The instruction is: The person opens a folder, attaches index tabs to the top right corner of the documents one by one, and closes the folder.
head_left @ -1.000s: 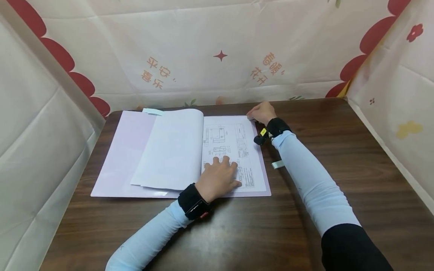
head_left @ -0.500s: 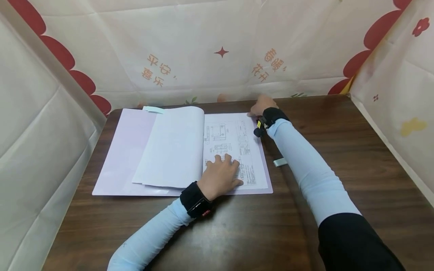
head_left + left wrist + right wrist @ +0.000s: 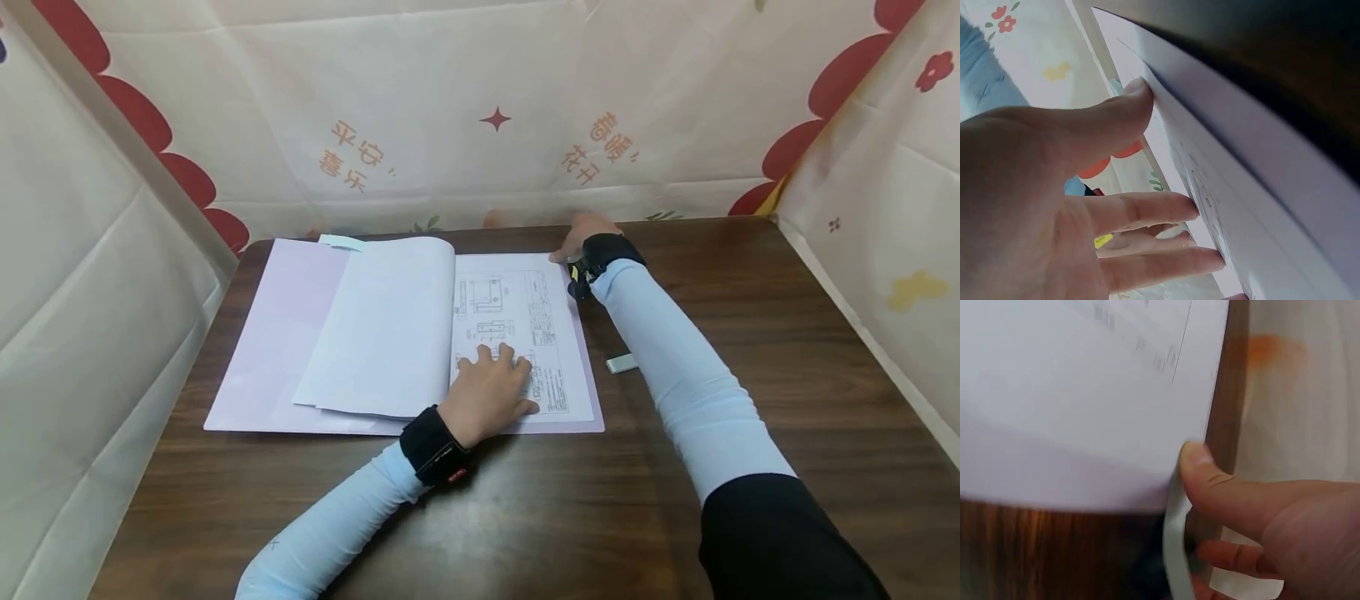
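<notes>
A lavender folder lies open on the table, with a blank white sheet turned over to its left side. On its right side is a page with printed drawings. My left hand rests on the lower part of that page, fingers spread, fingertips touching the paper in the left wrist view. At the page's far right corner, my right hand pinches a pale green strip, like a sticky tab. The thumb presses it at the page's edge, and the other fingers are curled behind, partly hidden.
Another pale green tab sticks out from the top of the turned sheet. A small pale green block lies on the brown table, beside the right forearm. Printed white cloth encloses the table's back and sides.
My right hand has shifted slightly forward at the page's corner, its wrist turning a little. The left hand stays on the page, and the folder lies as before.
</notes>
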The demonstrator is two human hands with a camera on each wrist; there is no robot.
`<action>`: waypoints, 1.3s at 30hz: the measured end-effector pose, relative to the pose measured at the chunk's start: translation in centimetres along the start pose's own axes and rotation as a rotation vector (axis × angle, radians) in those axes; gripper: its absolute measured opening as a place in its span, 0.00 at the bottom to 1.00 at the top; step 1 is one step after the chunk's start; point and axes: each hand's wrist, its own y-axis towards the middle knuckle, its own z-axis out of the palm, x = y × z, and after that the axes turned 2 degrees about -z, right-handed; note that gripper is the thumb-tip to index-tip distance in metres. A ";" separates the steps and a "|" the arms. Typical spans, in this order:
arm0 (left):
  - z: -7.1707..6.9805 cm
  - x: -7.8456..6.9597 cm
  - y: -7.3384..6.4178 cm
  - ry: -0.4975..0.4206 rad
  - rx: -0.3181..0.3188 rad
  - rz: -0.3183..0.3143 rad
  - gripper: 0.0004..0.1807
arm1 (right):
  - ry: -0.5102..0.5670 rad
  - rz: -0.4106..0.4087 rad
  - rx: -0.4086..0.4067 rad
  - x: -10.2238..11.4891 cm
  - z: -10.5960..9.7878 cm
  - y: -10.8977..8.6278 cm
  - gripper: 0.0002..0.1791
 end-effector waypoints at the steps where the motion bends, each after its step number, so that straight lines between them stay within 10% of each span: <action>1: 0.0 -0.1 0.0 -0.001 0.002 -0.002 0.34 | 0.031 -0.037 -0.021 0.2 0.0 -0.7 0.41; 7: 0.2 -0.2 0.2 0.002 -0.001 0.014 0.34 | 0.079 -0.378 -0.196 0.9 1.7 -8.7 0.30; 13: 0.0 0.1 0.2 0.036 0.032 -0.019 0.38 | -0.106 -0.707 -0.139 -1.4 4.7 -17.9 0.23; 18: 0.1 -0.1 0.5 0.025 0.040 -0.019 0.37 | -0.158 -0.770 -0.114 -4.2 6.4 -21.7 0.28; 26: -1.1 1.0 -0.6 -0.076 0.041 0.037 0.28 | -0.087 -0.759 -0.133 -5.4 7.6 -22.2 0.27; 29: -2.7 3.2 -2.8 -0.159 -0.072 0.063 0.23 | -0.073 -0.738 -0.118 -5.4 7.7 -22.2 0.26; 32: -3.8 7.2 -6.0 -0.184 -0.316 0.003 0.21 | -0.061 -0.719 -0.113 -5.4 7.8 -22.3 0.26; 36: -3.6 14.5 -11.0 -0.187 -0.516 -0.280 0.24 | -0.058 -0.716 -0.111 -5.3 7.9 -22.4 0.26; 39: -2.1 19.7 -14.9 -0.220 -0.441 -0.545 0.32 | -0.077 -0.719 -0.115 -5.2 7.8 -22.4 0.26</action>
